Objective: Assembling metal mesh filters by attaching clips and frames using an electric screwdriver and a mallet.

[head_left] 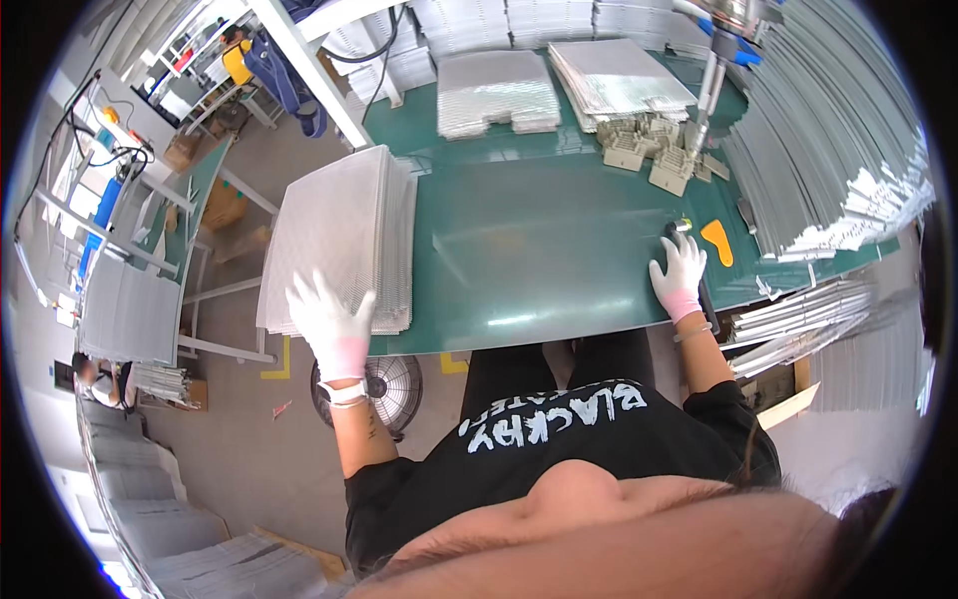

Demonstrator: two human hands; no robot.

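Note:
My left hand, in a white glove with a pink cuff, is open with its fingers spread over the near end of a stack of thin, pale mesh-patterned sheets. The stack lies at the left edge of the green table. On the right, my gloved right hand reaches over the tabletop, fingers apart and thumb out to the left. Just beyond its fingertips is a small black-and-green item; whether they touch I cannot tell. An orange-yellow, curved flat piece lies right of that hand.
Between my hands stretches the green tabletop. Beige moulded blocks sit at the far right beneath a metal post. Two sheet stacks lie at the back; a tall pile stands right. A floor fan stands below the front edge.

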